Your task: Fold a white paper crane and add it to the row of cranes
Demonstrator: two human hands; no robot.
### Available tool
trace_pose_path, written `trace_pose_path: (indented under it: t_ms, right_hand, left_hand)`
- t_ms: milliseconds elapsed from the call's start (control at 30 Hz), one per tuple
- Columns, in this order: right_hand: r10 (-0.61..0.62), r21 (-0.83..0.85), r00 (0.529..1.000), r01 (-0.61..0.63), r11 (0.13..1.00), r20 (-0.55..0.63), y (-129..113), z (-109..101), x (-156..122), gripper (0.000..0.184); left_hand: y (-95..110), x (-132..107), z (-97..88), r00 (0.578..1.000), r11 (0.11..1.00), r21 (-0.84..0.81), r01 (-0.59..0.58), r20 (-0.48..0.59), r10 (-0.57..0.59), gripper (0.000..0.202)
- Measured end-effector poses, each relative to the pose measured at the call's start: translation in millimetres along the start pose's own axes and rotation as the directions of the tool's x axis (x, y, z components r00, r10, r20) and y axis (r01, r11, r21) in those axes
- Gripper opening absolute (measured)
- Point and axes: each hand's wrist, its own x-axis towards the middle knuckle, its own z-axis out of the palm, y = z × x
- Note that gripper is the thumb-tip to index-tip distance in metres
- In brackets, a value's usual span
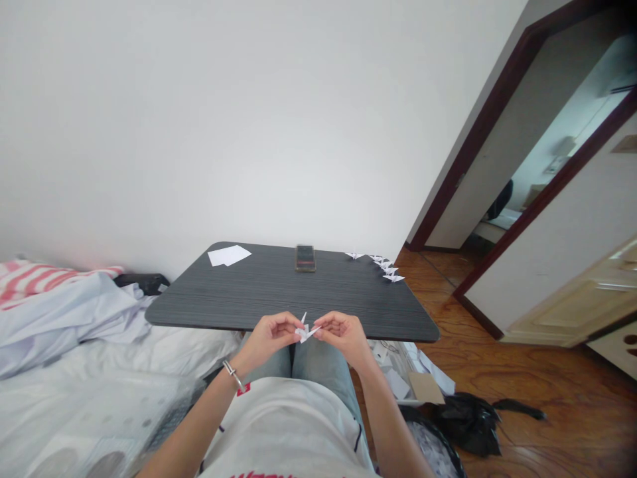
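A small white folded paper piece [305, 330] is pinched between both hands just in front of the near edge of the dark wood-grain table [279, 299]. My left hand [271, 335], with a bracelet on its wrist, grips the paper's left side with closed fingers. My right hand [343, 334] holds its right side, fingers curled. Both hands hover over my lap.
On the table lie white paper sheets [228, 255] at the back left, a phone [305, 257] at the back middle, and several folded paper cranes [383, 265] along the right edge. Bedding [74, 325] lies left. Paper scraps and a black bag [470, 418] sit on the wooden floor at right.
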Motion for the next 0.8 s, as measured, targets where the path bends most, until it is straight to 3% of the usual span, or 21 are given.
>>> trace_pose_path:
  t_ms: [433,800]
  right_hand:
    - [-0.119,-0.306,0.990,0.136,0.942,0.075,-4.8,-6.4,-1.6,0.009]
    - [-0.231,-0.503,0.967,0.255,0.826,0.110,-1.0,-10.1,-0.2,0.010]
  left_hand:
    - [-0.3,-0.5,0.0,1.000,1.000,0.017,0.015,0.013,-0.016,0.019]
    - [-1.4,-0.6,-2.0,1.000,0.997,0.082,-0.004,-0.002,0.004,0.022]
